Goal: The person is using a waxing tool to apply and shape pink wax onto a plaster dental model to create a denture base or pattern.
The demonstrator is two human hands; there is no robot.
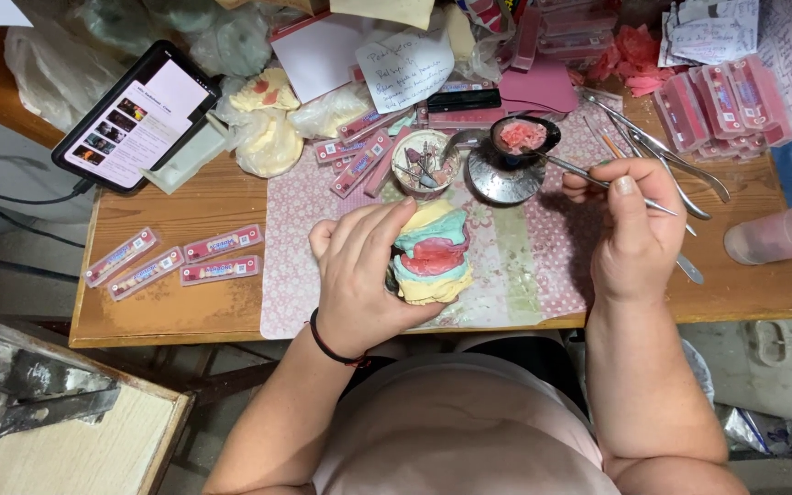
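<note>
Left hand is wrapped around a dental cast with pink wax and teal and yellow layers, holding it over the floral mat near the desk's front edge. Right hand pinches a thin metal wax tool, its tip in a dark spoon of pink wax farther back. Three tooth strips lie near the left edge, with a phone propped at the back left corner.

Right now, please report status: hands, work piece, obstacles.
Left hand grips dental model. Right hand holds metal instrument, tip at wax ladle. Cup of tools stands close behind model.
</note>
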